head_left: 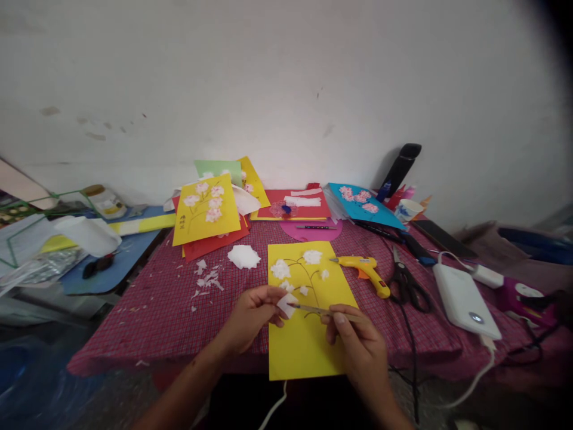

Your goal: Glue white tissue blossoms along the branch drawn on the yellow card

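Between the fingertips of my left hand [253,316] is a small square of white tissue paper [287,305]. My right hand [358,340] grips a thin, light-coloured stick [313,309], whose dark tip meets the paper square; its exact kind is unclear. Both hands are above a yellow sheet [299,358] with drawn brown branches and several white paper blossoms [281,269]. Left of this sheet lies a stack of white tissue pieces [244,256], with torn scraps [209,280] scattered nearby. A yellow glue gun [358,263] rests at the sheet's right edge.
Black scissors [406,280] and a white power bank [465,301] lie on the right, with cables hanging off the front. Finished flower cards [206,209] are piled at back left, a blue card [367,206] at back right. A wall [286,89] stands behind the checked tablecloth [147,316].
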The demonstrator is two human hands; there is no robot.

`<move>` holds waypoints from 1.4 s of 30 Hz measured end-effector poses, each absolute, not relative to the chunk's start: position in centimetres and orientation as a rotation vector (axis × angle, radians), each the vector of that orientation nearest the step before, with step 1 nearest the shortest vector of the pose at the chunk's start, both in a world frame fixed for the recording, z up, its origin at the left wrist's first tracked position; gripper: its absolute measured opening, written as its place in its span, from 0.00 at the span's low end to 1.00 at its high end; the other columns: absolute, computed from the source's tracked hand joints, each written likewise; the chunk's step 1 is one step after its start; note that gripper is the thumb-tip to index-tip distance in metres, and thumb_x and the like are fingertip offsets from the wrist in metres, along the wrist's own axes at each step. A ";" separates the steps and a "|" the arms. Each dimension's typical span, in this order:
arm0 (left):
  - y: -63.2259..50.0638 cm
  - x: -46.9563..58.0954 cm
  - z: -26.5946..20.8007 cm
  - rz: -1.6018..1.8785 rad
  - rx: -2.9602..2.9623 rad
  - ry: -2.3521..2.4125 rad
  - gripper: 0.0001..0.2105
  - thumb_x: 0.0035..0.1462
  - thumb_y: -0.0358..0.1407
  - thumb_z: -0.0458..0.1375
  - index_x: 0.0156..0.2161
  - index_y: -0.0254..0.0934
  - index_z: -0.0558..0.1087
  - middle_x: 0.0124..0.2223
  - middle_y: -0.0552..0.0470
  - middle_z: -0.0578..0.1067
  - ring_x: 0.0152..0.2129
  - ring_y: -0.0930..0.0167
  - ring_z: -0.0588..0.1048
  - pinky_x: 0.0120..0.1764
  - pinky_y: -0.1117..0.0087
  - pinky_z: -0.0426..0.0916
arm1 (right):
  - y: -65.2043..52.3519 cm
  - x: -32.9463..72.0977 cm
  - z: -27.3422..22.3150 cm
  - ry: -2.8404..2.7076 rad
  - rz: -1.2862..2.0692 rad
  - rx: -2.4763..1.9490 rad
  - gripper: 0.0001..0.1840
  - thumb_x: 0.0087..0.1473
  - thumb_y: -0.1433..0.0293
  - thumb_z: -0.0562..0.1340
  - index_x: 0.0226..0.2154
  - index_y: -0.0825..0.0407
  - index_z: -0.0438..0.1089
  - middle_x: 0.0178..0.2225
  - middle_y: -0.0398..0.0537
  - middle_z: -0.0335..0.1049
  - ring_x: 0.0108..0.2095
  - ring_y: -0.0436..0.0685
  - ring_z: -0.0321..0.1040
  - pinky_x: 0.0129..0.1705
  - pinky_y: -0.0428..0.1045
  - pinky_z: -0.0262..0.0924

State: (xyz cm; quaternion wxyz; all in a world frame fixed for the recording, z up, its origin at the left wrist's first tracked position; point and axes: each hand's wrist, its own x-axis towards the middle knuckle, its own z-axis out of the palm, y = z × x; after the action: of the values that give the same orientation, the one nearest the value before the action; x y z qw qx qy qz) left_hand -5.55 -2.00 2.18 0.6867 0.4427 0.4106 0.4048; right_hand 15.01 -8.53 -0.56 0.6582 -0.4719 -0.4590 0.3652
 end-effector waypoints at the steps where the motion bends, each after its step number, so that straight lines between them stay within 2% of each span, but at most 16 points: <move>1: -2.0 -5.6 2.2 0.899 1.042 0.906 0.14 0.47 0.29 0.62 0.42 0.32 0.74 0.34 0.48 0.79 0.26 0.73 0.75 0.28 0.73 0.70 | -8.5 15.0 -0.7 -1.014 0.831 -1.067 0.07 0.59 0.68 0.62 0.38 0.51 0.74 0.30 0.48 0.75 0.22 0.50 0.67 0.27 0.48 0.64; 14: -2.5 -6.2 2.6 0.770 1.767 1.043 0.12 0.57 0.36 0.60 0.46 0.38 0.75 0.40 0.49 0.80 0.35 0.69 0.77 0.37 0.71 0.70 | -8.2 15.3 -1.1 -0.736 1.107 -1.017 0.10 0.53 0.64 0.66 0.37 0.53 0.72 0.26 0.48 0.74 0.21 0.50 0.66 0.24 0.46 0.59; 21: -2.6 -6.2 4.1 0.651 2.244 0.943 0.12 0.61 0.34 0.54 0.49 0.39 0.74 0.45 0.50 0.79 0.41 0.69 0.77 0.45 0.69 0.69 | -8.2 15.4 -0.9 -0.722 1.159 -1.019 0.11 0.53 0.64 0.67 0.37 0.53 0.72 0.23 0.45 0.72 0.19 0.50 0.66 0.23 0.45 0.59; 24: -2.8 -6.0 4.4 0.586 2.302 0.913 0.13 0.63 0.34 0.52 0.51 0.39 0.72 0.47 0.49 0.79 0.42 0.68 0.77 0.46 0.68 0.69 | -8.3 15.6 -0.7 -0.779 1.151 -1.026 0.10 0.54 0.64 0.66 0.36 0.52 0.72 0.24 0.45 0.72 0.19 0.50 0.66 0.22 0.45 0.60; 30: -3.3 -5.2 4.6 0.518 2.289 0.913 0.13 0.64 0.34 0.51 0.51 0.40 0.72 0.46 0.48 0.79 0.42 0.67 0.77 0.44 0.68 0.68 | -8.8 15.5 0.0 -0.977 0.888 -1.094 0.09 0.55 0.66 0.65 0.27 0.53 0.72 0.25 0.45 0.71 0.21 0.50 0.67 0.23 0.46 0.62; 33: -3.5 -4.7 4.7 0.512 2.292 0.880 0.14 0.64 0.33 0.51 0.52 0.40 0.72 0.46 0.48 0.79 0.41 0.66 0.77 0.44 0.68 0.68 | -8.9 15.5 -0.1 -0.926 0.869 -1.109 0.06 0.56 0.66 0.65 0.33 0.52 0.72 0.22 0.42 0.69 0.20 0.49 0.65 0.22 0.45 0.61; 36: -3.5 -4.5 4.8 0.507 2.302 0.860 0.14 0.64 0.32 0.50 0.52 0.40 0.71 0.46 0.47 0.78 0.41 0.66 0.76 0.44 0.68 0.67 | -8.9 16.0 -0.4 -0.911 1.026 -1.049 0.07 0.58 0.66 0.63 0.39 0.51 0.71 0.21 0.41 0.69 0.19 0.49 0.64 0.23 0.45 0.61; 39: -3.4 -4.6 4.8 0.495 2.310 0.871 0.15 0.64 0.33 0.49 0.53 0.39 0.70 0.46 0.47 0.78 0.42 0.66 0.76 0.44 0.68 0.67 | -9.0 16.7 -0.4 -0.992 1.127 -0.978 0.06 0.58 0.67 0.63 0.38 0.51 0.71 0.24 0.43 0.71 0.20 0.50 0.67 0.25 0.46 0.63; 42: -3.6 -4.6 4.7 0.486 2.321 0.881 0.15 0.64 0.32 0.48 0.53 0.39 0.70 0.48 0.47 0.77 0.43 0.66 0.76 0.45 0.68 0.67 | -9.3 16.8 -0.1 -1.085 0.994 -1.061 0.04 0.56 0.67 0.65 0.35 0.51 0.73 0.26 0.45 0.72 0.21 0.51 0.68 0.24 0.46 0.63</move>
State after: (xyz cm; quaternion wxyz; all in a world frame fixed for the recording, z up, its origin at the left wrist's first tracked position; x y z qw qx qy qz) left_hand -4.57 -3.56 4.74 0.3012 0.8748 0.3323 0.1832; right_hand 16.78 -9.30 -0.14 0.6158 -0.4608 -0.4712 0.4318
